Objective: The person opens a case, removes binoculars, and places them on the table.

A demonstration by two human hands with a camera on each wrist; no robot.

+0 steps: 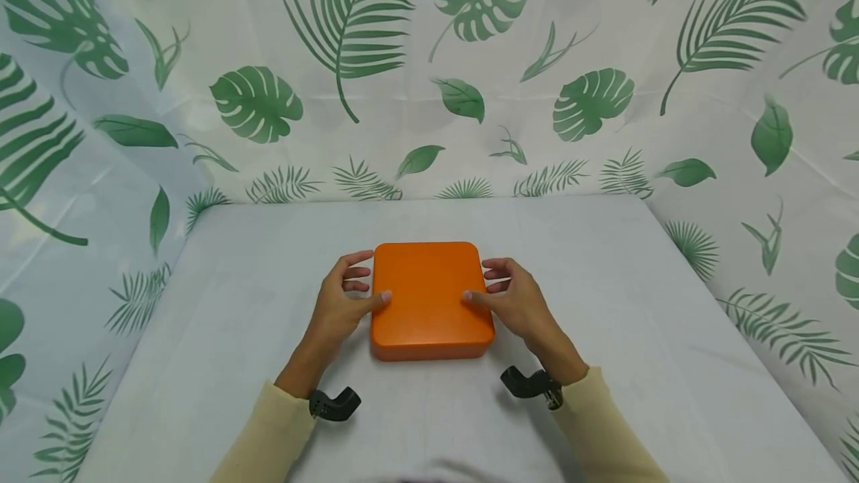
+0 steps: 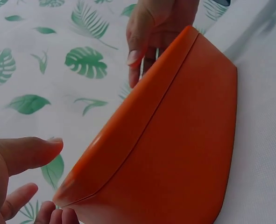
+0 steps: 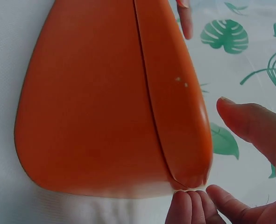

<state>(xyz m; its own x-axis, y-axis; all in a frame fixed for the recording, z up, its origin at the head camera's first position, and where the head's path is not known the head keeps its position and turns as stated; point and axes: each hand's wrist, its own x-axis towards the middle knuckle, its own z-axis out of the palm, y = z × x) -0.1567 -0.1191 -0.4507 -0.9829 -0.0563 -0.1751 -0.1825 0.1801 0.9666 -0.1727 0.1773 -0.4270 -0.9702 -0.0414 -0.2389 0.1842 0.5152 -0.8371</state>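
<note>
A square orange box [image 1: 429, 304] with rounded corners lies on the white table, and a lid seam runs around its side. My left hand [image 1: 345, 302] is at its left side, fingertips right at the far corner in the left wrist view. The left thumb [image 2: 35, 151] is raised, apart from the lid. At the opposite side, my right hand [image 1: 517, 300] has its fingertips [image 3: 191, 207] at the lid's edge near the seam. The right thumb [image 3: 250, 123] also stands off the lid. Neither hand wraps around the box.
The white tabletop [image 1: 255, 244] stretches around the box. A leaf-patterned curtain [image 1: 496, 125] encloses the table at the back and both sides. Black wrist mounts [image 1: 335, 405] sit on both wrists, beside the beige sleeves [image 1: 268, 431].
</note>
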